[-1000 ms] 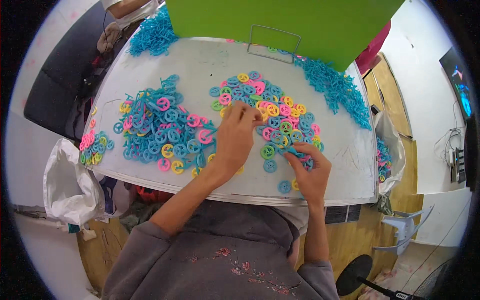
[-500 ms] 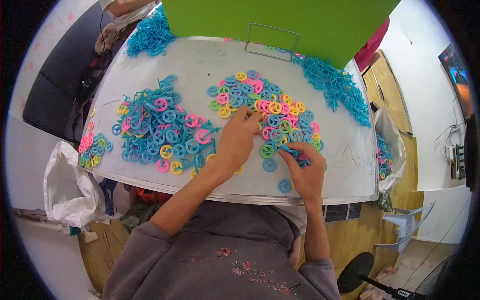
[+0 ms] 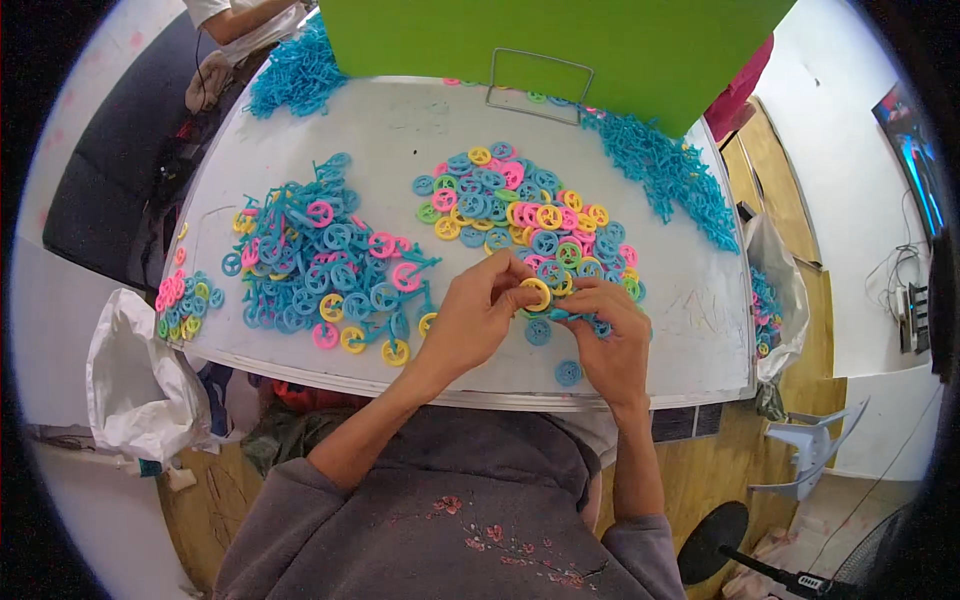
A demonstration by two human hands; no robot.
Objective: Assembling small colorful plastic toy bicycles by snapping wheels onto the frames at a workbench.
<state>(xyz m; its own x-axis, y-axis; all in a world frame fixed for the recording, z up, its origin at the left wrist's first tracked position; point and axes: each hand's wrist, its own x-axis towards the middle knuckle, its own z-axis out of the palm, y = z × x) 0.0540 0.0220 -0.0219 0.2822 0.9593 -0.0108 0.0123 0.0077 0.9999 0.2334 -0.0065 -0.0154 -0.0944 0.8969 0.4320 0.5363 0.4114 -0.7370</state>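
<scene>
My left hand (image 3: pixel 478 318) pinches a yellow wheel (image 3: pixel 535 294); my right hand (image 3: pixel 605 335) grips a blue frame piece (image 3: pixel 565 315) against it, both raised between the loose wheels (image 3: pixel 520 210) beyond and finished pile (image 3: pixel 320 265) leftward for alignment.

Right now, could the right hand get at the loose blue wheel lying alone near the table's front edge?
Probably yes. The blue wheel lies by itself on bare table, just left of the right hand, with nothing over it. That hand's fingers, though, are busy pinching a yellow wheel together with the left hand.
</scene>
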